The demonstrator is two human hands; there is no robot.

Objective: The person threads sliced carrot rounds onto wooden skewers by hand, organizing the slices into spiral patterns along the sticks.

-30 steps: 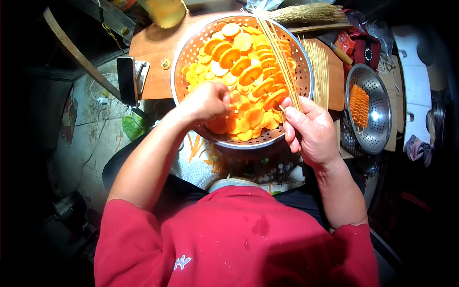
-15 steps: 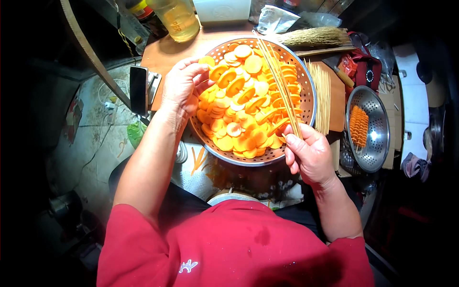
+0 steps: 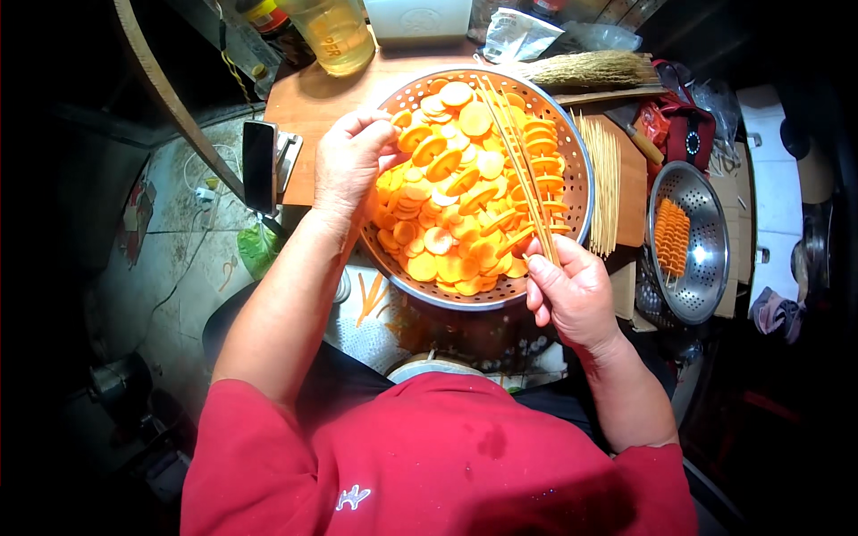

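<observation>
A large perforated colander [image 3: 579, 192] is heaped with thin round carrot slices [image 3: 438, 239]. Across the heap runs a loaded carrot skewer [image 3: 444, 164], its slices spaced apart along the stick. My left hand [image 3: 353, 163] pinches at the far-left end of that skewer, beside a slice; its exact grip is partly hidden. At the near right rim, my right hand [image 3: 575, 288] is closed round the skewer's lower end. The same hand grips several thin bamboo skewers [image 3: 523, 165] that point away over the colander. Another row of threaded slices [image 3: 542, 147] lies inside the right wall.
Bare bamboo skewers [image 3: 601, 179] lie right of the colander. Further right, a metal strainer [image 3: 702, 290] holds finished carrot skewers [image 3: 670, 237]. A straw brush [image 3: 581, 70] lies behind. A phone [image 3: 259, 168] stands at left; a bottle of yellow liquid [image 3: 338, 40] is at the back.
My left hand has shifted slightly up and closed its fingers at the skewer's end. The slice near its fingertips has moved slightly right. My right hand stays almost in place.
</observation>
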